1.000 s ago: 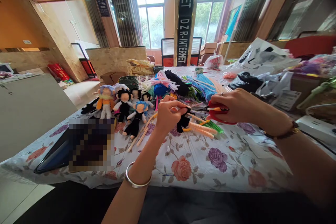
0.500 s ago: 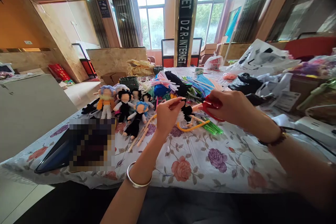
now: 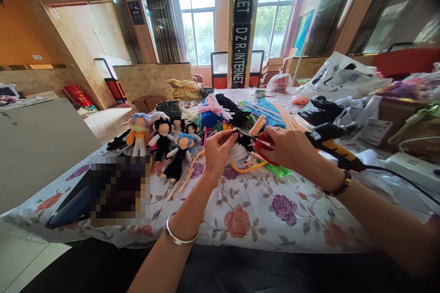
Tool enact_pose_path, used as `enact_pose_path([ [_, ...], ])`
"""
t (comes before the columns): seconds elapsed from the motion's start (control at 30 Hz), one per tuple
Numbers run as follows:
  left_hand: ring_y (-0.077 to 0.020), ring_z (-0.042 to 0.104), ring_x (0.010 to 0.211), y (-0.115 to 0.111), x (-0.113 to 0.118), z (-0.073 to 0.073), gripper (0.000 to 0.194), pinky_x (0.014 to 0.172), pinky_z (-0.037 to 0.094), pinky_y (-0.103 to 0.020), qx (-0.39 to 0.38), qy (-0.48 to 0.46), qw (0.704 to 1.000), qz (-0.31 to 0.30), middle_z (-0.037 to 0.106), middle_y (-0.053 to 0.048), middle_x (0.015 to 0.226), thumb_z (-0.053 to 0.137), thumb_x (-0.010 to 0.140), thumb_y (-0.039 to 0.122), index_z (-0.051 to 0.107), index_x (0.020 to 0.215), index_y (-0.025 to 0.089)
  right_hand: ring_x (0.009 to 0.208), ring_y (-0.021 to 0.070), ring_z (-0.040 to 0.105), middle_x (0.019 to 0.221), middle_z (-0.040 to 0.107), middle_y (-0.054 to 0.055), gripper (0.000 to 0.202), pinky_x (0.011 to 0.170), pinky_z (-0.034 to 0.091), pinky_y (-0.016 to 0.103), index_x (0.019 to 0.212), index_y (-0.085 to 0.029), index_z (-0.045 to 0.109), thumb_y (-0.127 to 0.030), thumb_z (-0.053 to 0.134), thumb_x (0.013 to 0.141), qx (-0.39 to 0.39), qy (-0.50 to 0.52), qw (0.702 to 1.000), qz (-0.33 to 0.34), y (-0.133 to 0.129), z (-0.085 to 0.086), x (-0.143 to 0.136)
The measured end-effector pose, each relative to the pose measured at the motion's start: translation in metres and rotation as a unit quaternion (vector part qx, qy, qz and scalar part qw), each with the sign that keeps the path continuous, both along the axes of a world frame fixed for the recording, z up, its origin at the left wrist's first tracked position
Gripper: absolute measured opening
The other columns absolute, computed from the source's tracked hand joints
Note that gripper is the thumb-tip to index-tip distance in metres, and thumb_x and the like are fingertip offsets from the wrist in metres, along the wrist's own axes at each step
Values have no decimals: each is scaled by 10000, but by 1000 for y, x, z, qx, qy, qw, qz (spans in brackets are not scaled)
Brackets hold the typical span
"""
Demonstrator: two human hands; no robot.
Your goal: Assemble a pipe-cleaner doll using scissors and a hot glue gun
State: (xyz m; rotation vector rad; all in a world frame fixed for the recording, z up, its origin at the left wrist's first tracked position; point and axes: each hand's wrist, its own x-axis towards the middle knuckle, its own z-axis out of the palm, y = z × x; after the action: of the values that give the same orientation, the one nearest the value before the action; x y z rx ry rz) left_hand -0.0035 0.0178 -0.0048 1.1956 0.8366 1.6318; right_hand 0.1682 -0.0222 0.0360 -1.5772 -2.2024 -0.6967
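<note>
My left hand point(image 3: 220, 149) is raised over the table with thumb and fingers pinched together; whatever sits between the fingertips is too small to make out. Red-handled scissors point(image 3: 265, 147) are gripped in my right hand point(image 3: 288, 146), their blades pointing left to my left fingertips. Behind and below the hands lie a white and black fuzzy piece point(image 3: 238, 152), a yellow-orange curved stem point(image 3: 245, 170) and a bundle of green tubes point(image 3: 279, 169). Short peach pipe cleaners point(image 3: 257, 125) stick up just behind the scissors.
Several yarn-like dolls point(image 3: 184, 144) cluster at the left, behind a dark tray-like object point(image 3: 68, 201), partly blurred out. Bundles of coloured pipe cleaners point(image 3: 270, 111) are heaped at the back. A glue gun point(image 3: 332, 146) with a cable lies beyond my right wrist, near plastic bags point(image 3: 343, 78).
My right hand has shifted left and slightly down, bringing the scissors' blades to my left fingertips. The glue gun now shows behind it. My left hand has stayed nearly in place.
</note>
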Motion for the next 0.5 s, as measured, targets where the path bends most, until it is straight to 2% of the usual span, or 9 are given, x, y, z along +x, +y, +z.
enact_pose_path([
  [0.23, -128, 643, 684, 2, 2, -1, 208, 655, 511, -240, 22, -13, 999, 36, 728, -29, 769, 772, 576, 267, 741, 760, 175, 571, 196, 590, 729, 665, 97, 306, 494, 223, 268, 822, -156, 568, -424, 422, 848, 27, 1, 999, 20, 1, -6, -1],
  [0.5, -136, 653, 716, 2, 1, 0, 201, 694, 521, -253, 40, -16, 998, 37, 732, -31, 796, 775, 579, 255, 744, 763, 179, 561, 186, 580, 741, 664, 86, 303, 489, 208, 272, 823, -163, 558, -432, 421, 850, 29, 13, 999, 9, 1, -8, -3],
])
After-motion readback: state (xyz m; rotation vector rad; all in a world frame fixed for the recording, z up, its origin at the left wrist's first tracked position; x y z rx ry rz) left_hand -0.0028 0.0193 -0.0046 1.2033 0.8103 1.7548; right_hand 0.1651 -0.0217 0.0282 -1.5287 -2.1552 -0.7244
